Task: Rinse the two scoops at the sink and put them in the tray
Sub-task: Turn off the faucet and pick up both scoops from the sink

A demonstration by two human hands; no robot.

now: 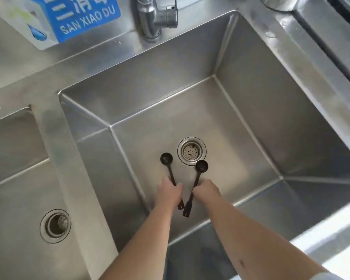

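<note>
Two dark long-handled scoops are held down inside the steel sink basin [251, 122], bowls pointing away from me. My left hand [168, 194] grips the handle of the left scoop [166, 159]. My right hand [207, 190] grips the handle of the right scoop [201, 165], whose bowl lies just beside the drain strainer [191, 151]. Both handle ends stick out behind my hands and nearly cross. The faucet [157, 17] stands at the back rim with no water visible. No tray is in view.
A second basin [14, 178] with its own drain [55, 225] lies to the left, behind a steel divider. A blue and white sign [77, 17] sits at the back left. A steel ledge runs along the right side.
</note>
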